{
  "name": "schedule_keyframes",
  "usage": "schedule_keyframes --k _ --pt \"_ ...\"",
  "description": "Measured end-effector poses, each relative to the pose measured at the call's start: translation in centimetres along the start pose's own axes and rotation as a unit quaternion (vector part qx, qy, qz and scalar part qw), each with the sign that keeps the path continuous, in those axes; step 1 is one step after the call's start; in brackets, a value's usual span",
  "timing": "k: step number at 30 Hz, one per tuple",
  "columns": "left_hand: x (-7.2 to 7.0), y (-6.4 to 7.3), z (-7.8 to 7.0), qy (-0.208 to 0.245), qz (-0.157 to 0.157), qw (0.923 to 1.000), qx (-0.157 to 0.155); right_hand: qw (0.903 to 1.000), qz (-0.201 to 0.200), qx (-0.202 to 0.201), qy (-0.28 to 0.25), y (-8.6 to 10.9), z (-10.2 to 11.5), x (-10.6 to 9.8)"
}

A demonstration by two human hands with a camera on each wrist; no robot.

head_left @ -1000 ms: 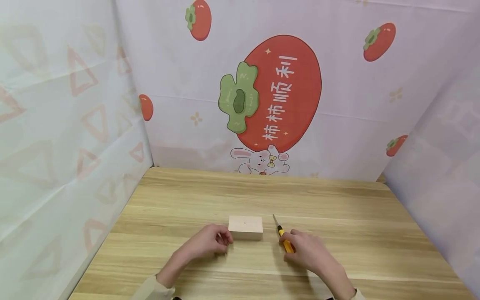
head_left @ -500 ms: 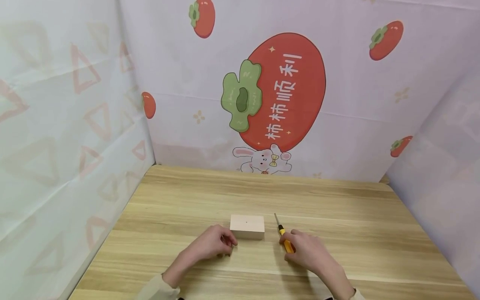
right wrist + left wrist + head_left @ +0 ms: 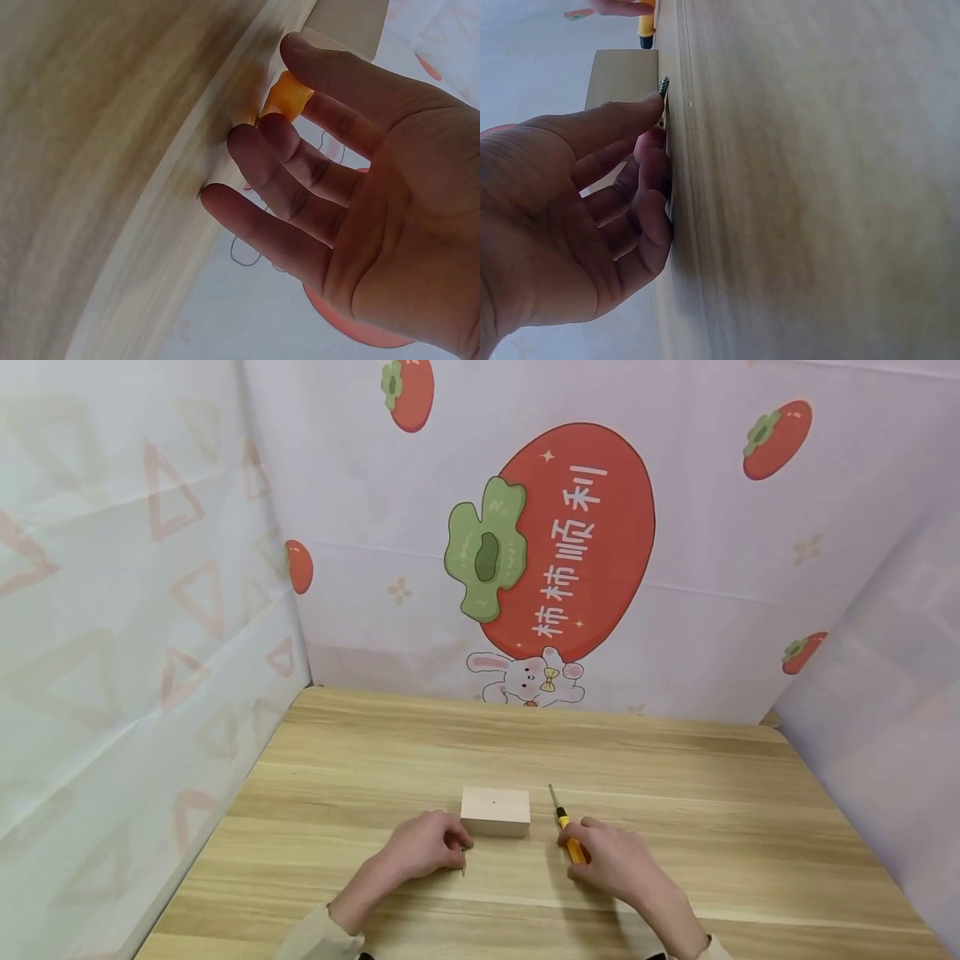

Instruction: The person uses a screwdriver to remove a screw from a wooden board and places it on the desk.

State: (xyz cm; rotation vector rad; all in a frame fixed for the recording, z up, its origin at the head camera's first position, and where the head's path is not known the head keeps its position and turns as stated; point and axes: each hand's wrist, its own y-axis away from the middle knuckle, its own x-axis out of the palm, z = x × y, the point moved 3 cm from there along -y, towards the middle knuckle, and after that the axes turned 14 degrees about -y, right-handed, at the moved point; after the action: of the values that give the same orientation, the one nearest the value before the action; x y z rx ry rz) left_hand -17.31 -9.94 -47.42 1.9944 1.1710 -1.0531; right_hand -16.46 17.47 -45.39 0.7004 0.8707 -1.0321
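Observation:
Between thumb and fingers my left hand [image 3: 429, 845] pinches a small metal screw [image 3: 664, 87], its threaded end sticking out past the thumb, at the tabletop. A pale wooden block [image 3: 495, 811] with a small dark hole in its top lies just beyond that hand. To the block's right is a screwdriver [image 3: 576, 850] with a yellow-orange handle, its thin shaft pointing away from me. My right hand [image 3: 617, 860] holds the handle with thumb and fingers, low at the table. In the right wrist view, the handle end [image 3: 289, 96] shows between thumb and fingers; the shaft is hidden.
A wood-grain table [image 3: 375, 743] lies under everything. Behind it hangs a pale cloth backdrop [image 3: 360, 627] printed with red persimmons and a rabbit. Similar cloth walls [image 3: 135, 693] close off the left and right sides.
Below the fingertips of my left hand the screw has come into clear view. That hand has shifted slightly right. The block stays put, and my right hand with the screwdriver has hardly moved.

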Motion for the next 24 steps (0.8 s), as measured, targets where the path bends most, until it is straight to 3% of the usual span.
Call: schedule_keyframes --k 14,20,24 --pt "0.2 -0.4 0.7 0.023 0.003 0.9997 0.000 0.9995 0.026 -0.014 0.004 0.3 -0.1 -0.3" --pt "-0.2 -0.1 1.0 0.052 0.015 0.9985 -0.001 0.9976 0.062 -0.024 -0.020 0.5 -0.1 -0.7" --pt "-1.2 0.0 1.7 0.039 0.004 0.9990 -0.020 0.9968 0.055 -0.050 -0.029 0.5 -0.1 -1.4"
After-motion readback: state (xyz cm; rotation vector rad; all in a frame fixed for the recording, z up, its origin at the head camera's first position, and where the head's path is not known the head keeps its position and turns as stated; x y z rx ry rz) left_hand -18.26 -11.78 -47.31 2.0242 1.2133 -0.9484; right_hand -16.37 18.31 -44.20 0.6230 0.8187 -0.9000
